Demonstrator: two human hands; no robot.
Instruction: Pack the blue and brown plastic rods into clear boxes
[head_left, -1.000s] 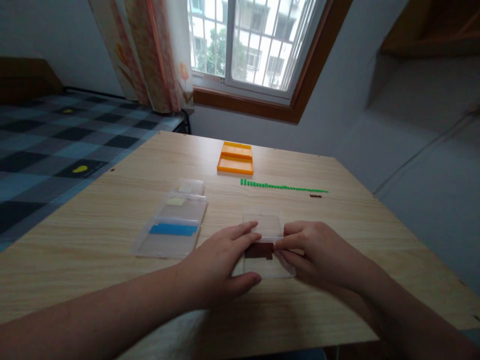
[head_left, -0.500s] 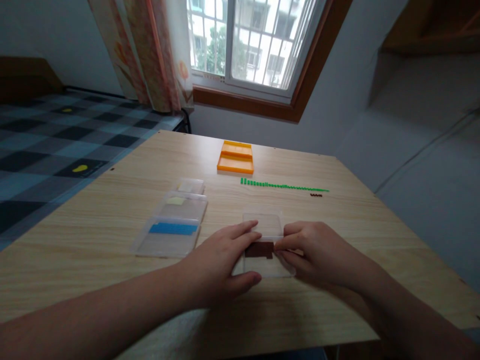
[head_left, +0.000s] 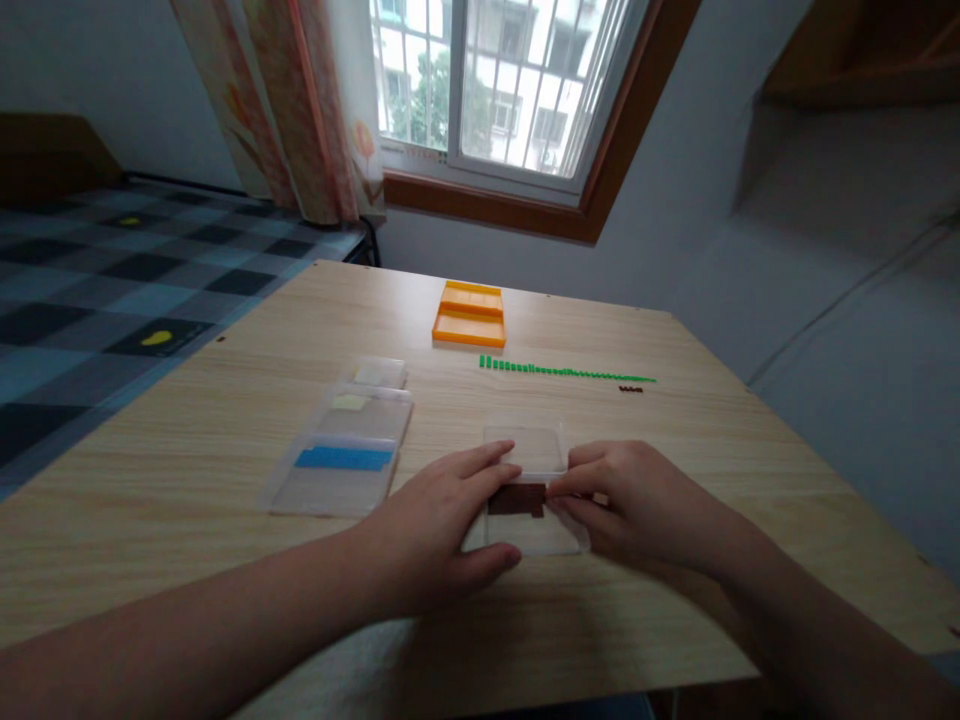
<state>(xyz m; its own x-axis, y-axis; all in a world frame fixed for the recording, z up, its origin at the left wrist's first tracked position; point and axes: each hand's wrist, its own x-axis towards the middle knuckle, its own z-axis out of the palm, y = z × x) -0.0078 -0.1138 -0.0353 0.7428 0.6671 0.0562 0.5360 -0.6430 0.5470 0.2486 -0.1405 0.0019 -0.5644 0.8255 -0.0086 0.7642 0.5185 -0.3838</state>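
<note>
A small clear plastic box [head_left: 525, 450] lies open on the table before me, its lid folded back. Inside its near half is a stack of thin dark brown tiles [head_left: 514, 499] with a stepped right end. My left hand [head_left: 457, 510] clasps the box's left side, fingers over the top and thumb along the front. At the right end of the stack, the fingers of my right hand [head_left: 611, 495] are pinched on a brown tile, mostly hidden by the fingertips. Beyond the box runs a long row of small green tiles [head_left: 529, 368], with a short brown row [head_left: 631, 389] beside its right end.
Left of my hands, a larger clear case [head_left: 337, 490] lies open with blue tiles [head_left: 343, 458] inside. An open orange case [head_left: 470, 340] sits near the table's far edge. A bed with a checked cover [head_left: 150, 290] stands beyond the table's left edge.
The view has shifted very slightly. My right fingers have moved a little at the end of the brown stack; my left hand keeps its place on the box.
</note>
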